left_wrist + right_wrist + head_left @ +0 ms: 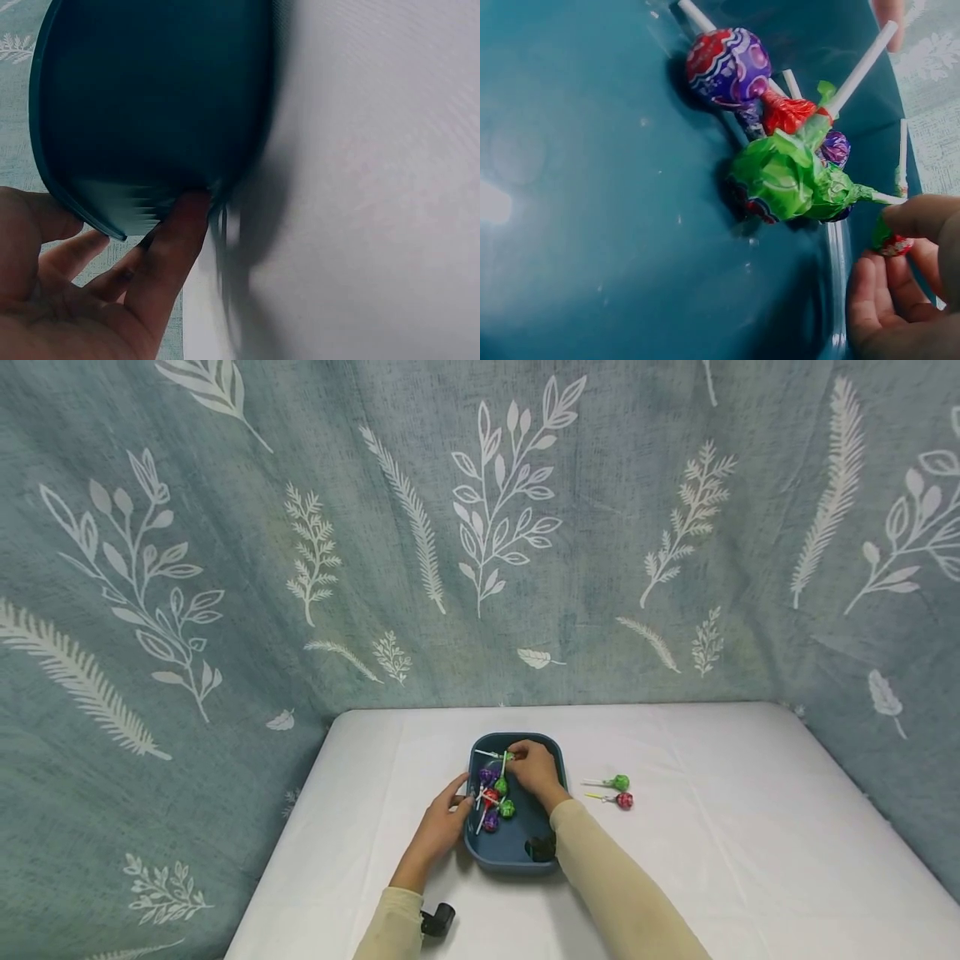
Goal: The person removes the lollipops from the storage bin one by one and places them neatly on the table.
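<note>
- Reaching into a dark blue bin [517,867], a person's right hand [534,768] pinches a green-and-red wrapped lollipop [891,241] between bent thumb and fingers, the gap almost closed; this lollipop is inside the bin, near the far end, its white stick pointing left in the head view;
- the left hand [441,823] grips the bin's left side, thumb at the rim and fingers bent against the wall; it has hold of nothing else that shows;
- more lollipops lie in a loose cluster along the bin's left half, sticks crossing at different angles; among them are a purple one [491,821] nearest the person, a second green one [507,809] just beside it, and a red one [490,797] close by;
- to the right of the bin, two lollipops lie side by side on the white tabletop [720,843]: a green one with a white stick [621,782], and nearer the person a red one with a yellow stick [624,801];
- both arms wear beige sleeves [615,868]; a black wrist camera [442,920] shows beside the left cuff;
- behind the tabletop hangs blue-green fabric [600,618] printed with white leaves and sprigs.
</note>
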### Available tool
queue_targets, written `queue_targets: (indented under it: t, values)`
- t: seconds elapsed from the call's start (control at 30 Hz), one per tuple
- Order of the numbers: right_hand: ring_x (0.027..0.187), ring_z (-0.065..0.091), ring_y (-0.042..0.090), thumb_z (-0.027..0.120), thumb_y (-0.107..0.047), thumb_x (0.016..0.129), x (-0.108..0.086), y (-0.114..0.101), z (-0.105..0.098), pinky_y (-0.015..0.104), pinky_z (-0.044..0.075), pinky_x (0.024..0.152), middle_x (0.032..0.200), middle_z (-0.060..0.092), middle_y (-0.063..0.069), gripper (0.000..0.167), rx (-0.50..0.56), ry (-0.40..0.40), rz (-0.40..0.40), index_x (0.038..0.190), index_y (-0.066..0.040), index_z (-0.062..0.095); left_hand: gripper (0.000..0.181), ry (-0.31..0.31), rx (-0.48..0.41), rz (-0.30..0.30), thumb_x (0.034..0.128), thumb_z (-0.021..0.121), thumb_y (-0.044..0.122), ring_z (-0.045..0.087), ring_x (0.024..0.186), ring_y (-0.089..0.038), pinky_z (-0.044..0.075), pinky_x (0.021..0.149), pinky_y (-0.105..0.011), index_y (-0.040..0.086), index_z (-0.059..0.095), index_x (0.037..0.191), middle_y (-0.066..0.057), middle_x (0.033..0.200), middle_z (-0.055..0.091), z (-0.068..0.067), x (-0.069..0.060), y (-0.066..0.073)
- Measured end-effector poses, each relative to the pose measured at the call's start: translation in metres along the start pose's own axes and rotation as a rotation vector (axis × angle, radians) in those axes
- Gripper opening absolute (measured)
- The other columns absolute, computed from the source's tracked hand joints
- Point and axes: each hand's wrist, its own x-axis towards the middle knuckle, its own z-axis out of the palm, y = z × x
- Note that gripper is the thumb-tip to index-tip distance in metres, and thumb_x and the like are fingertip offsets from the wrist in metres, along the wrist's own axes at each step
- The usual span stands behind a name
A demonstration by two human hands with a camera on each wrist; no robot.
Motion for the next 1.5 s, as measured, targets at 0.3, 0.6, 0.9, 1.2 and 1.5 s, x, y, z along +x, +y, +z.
queue_targets:
  t: [0.3,0.6,0.9,1.2,1.5]
  values:
    - [0.094,0.066,0.027,0.073,-0.005,0.082,-0.003,-0.002,-0.006,0.045,0.051,0.086,0.098,0.071,0.010,0.028,0.084,0.067,-0.054,0.109,-0.003,0.074,0.049,-0.009,-0.009,0.001,0.1046,0.054,0.015,0.066,0.097,-0.029,0.052,0.083,-0.047,0.008,0.045,0.153,-0.022,0.117,0.068,0.001,-0.001,-0.004]
    - [0.096,0.066,0.028,0.071,-0.006,0.084,-0.007,-0.014,-0.023,0.046,0.051,0.088,0.099,0.072,0.011,0.027,0.133,0.078,-0.085,0.110,-0.002,0.073,0.049,-0.012,-0.016,0.009,0.1050,0.054,0.015,0.066,0.096,-0.030,0.051,0.083,-0.046,0.008,0.044,0.153,-0.024,0.118,0.067,-0.002,0.001,-0.008]
    - [0.102,0.065,0.029,0.071,-0.010,0.089,-0.023,-0.021,-0.050,0.047,0.051,0.088,0.106,0.071,0.011,0.027,0.191,0.029,-0.100,0.116,-0.004,0.073,0.050,-0.009,-0.027,0.011,0.1047,0.055,0.016,0.065,0.098,-0.030,0.051,0.085,-0.049,0.009,0.045,0.153,-0.023,0.117,0.067,-0.001,0.002,-0.008]
    - [0.104,0.064,0.028,0.073,-0.011,0.090,-0.044,-0.014,-0.077,0.041,0.051,0.083,0.107,0.069,0.011,0.032,0.249,0.053,-0.059,0.120,-0.002,0.071,0.050,-0.008,-0.012,0.011,0.1045,0.055,0.015,0.065,0.099,-0.030,0.051,0.086,-0.049,0.008,0.045,0.153,-0.024,0.119,0.067,-0.002,-0.001,-0.002]
    - [0.095,0.062,0.018,0.073,-0.008,0.088,-0.062,0.005,-0.096,0.024,0.048,0.074,0.102,0.069,0.009,0.029,0.265,0.145,-0.020,0.116,0.000,0.072,0.050,-0.001,-0.004,0.026,0.1041,0.055,0.016,0.065,0.101,-0.030,0.050,0.087,-0.050,0.009,0.046,0.152,-0.022,0.117,0.068,0.000,-0.001,0.000]
